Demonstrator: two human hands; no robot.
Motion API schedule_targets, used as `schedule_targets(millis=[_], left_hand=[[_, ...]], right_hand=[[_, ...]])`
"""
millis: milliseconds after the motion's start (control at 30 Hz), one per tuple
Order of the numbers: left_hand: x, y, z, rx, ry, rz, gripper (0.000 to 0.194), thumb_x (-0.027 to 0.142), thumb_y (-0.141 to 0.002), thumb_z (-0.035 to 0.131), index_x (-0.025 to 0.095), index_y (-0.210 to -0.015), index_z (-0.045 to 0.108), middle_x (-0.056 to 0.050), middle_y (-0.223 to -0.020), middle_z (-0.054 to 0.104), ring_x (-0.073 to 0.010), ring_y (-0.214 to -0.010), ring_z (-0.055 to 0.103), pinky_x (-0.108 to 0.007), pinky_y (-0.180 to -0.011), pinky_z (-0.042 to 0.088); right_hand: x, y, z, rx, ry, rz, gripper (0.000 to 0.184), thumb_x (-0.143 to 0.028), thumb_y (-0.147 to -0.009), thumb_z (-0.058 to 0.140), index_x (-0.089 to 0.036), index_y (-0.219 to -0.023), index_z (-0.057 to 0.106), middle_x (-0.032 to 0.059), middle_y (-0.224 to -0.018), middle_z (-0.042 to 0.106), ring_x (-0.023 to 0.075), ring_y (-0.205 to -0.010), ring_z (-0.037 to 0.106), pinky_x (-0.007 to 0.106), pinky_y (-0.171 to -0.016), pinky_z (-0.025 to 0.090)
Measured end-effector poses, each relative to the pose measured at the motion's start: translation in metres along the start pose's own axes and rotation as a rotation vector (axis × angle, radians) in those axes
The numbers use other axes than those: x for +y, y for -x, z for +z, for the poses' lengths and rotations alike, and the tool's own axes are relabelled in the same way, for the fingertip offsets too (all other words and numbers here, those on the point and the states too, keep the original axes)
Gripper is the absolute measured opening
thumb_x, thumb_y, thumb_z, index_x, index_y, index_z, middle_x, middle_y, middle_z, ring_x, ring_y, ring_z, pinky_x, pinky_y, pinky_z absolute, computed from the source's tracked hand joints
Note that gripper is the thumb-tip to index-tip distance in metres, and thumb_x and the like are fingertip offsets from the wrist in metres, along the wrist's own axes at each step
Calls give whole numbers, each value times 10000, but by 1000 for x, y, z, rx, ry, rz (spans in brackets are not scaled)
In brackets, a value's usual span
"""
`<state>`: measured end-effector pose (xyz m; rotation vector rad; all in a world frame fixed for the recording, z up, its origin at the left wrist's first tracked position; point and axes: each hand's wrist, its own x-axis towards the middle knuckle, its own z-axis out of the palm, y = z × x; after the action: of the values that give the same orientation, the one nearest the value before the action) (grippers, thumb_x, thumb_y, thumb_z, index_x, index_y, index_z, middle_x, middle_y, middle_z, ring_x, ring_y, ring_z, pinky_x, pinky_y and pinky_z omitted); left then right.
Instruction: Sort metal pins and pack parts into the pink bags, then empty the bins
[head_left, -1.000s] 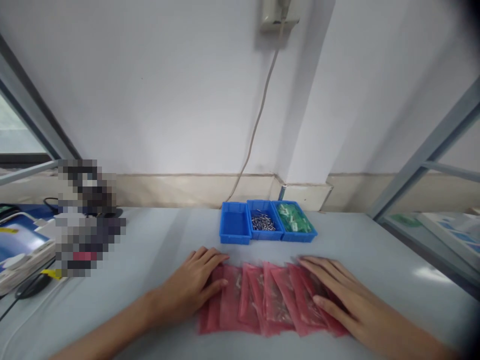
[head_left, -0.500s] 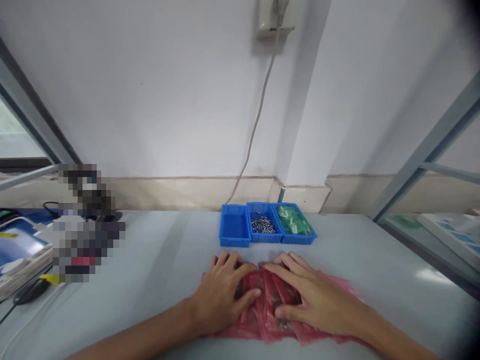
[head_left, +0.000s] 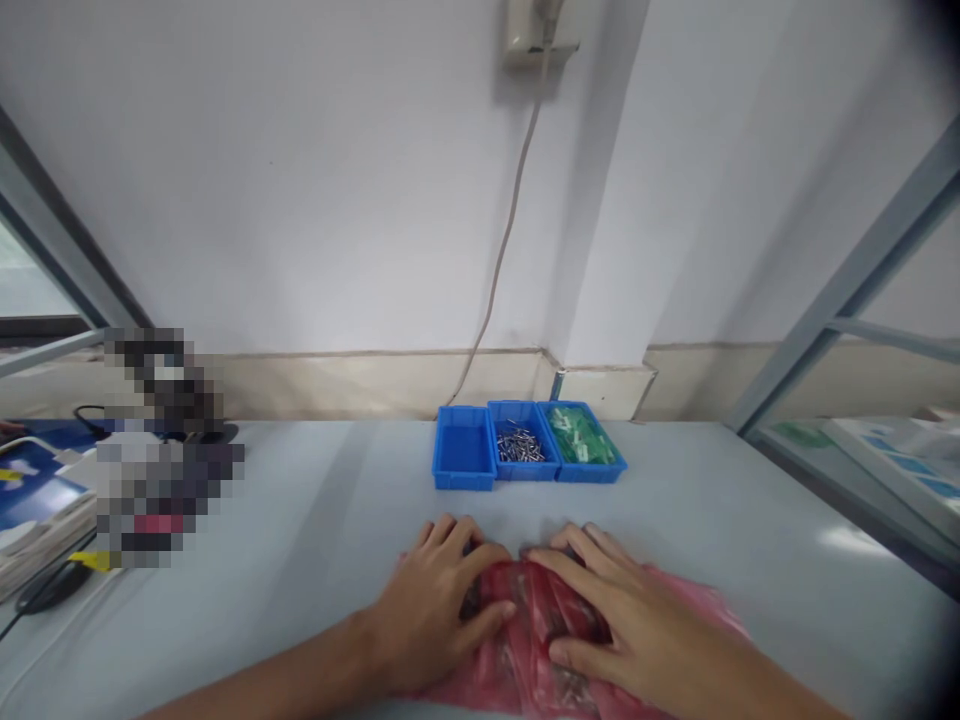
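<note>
A pile of red translucent plastic bags (head_left: pixel 517 640) lies on the table in front of me, with small dark or metallic contents showing through the film. My left hand (head_left: pixel 442 605) rests over the left part of the pile, its fingers curled over the far edge and its thumb pressing on top. On the right part, my right hand (head_left: pixel 600 600) grips in the same way, thumb bent inward. The two sets of fingertips nearly meet at the far edge. Both palms cover some of the bags.
Beyond the hands stand a blue bin with nothing in it (head_left: pixel 463 450), a blue bin of metal pins or screws (head_left: pixel 520 445) and a blue bin of green packets (head_left: pixel 583 440). Cables and a black computer mouse (head_left: pixel 52 588) lie at left. Metal frames (head_left: pixel 832 320) flank the table.
Both hands and the red bags have shifted slightly towards me, away from the blue bins. The whole view has also moved a little. The grip looks the same.
</note>
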<state>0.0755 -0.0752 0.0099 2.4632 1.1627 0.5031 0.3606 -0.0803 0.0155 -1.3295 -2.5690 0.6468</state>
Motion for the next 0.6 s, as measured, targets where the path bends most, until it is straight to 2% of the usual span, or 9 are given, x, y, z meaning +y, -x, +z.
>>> schedule_targets(millis=[100, 200, 267, 367, 467, 533, 600], left_hand=[[1, 2, 0, -16, -18, 7, 358, 468, -1017, 642, 327, -1346, 609, -51, -1224, 626, -285, -1115, 557, -491, -1012, 477], [-1, 0, -7, -6, -72, 29, 426, 508, -1024, 628, 308, -1396, 575, -69, -1270, 631, -307, -1151, 560, -523, -1019, 480], [-5, -6, -16, 48, -121, 52, 449, 526, -1037, 599, 291, -1417, 561, -87, -1322, 623, -319, -1186, 555, -535, -1026, 479], [-18, -23, -32, 192, -207, 68, 439, 474, -1060, 572, 283, -1453, 535, -103, -1383, 593, -318, -1230, 551, -543, -1052, 465], [-35, -45, -38, 309, -295, 50, 451, 470, -1061, 573, 277, -1467, 534, -115, -1433, 570, -329, -1282, 535, -544, -1078, 450], [-46, -57, -34, 271, -351, 67, 545, 505, -1041, 607, 269, -1519, 491, -125, -1505, 539, -346, -1348, 505, -549, -1088, 438], [-57, -65, -27, 236, -401, 78, 517, 491, -1064, 576, 291, -1532, 481, -109, -1514, 557, -335, -1353, 516, -566, -1119, 393]], right_hand=[[1, 0, -1, -4, 31, -29, 732, -695, -924, 676, -410, -1576, 505, 119, -1545, 530, 416, -1386, 500, 594, -1099, 498], [4, -9, -15, 11, 63, -77, 706, -682, -944, 659, -372, -1566, 533, 138, -1505, 572, 418, -1367, 521, 599, -1090, 499], [6, -21, -32, 94, 85, -107, 625, -636, -989, 626, -361, -1546, 557, 126, -1459, 609, 398, -1358, 530, 597, -1107, 477], [12, -46, -61, 233, 78, -131, 478, -564, -1048, 570, -332, -1463, 622, 100, -1353, 661, 336, -1291, 574, 550, -1106, 473], [22, -73, -80, 383, 102, -152, 417, -539, -1052, 574, -296, -1374, 679, 100, -1261, 690, 326, -1230, 598, 537, -1082, 474], [30, -85, -83, 399, 141, -170, 406, -526, -1041, 602, -282, -1353, 691, 100, -1208, 705, 323, -1160, 623, 547, -1065, 467], [36, -90, -79, 401, 168, -180, 384, -500, -1042, 615, -277, -1345, 694, 98, -1218, 712, 322, -1163, 619, 542, -1053, 462]])
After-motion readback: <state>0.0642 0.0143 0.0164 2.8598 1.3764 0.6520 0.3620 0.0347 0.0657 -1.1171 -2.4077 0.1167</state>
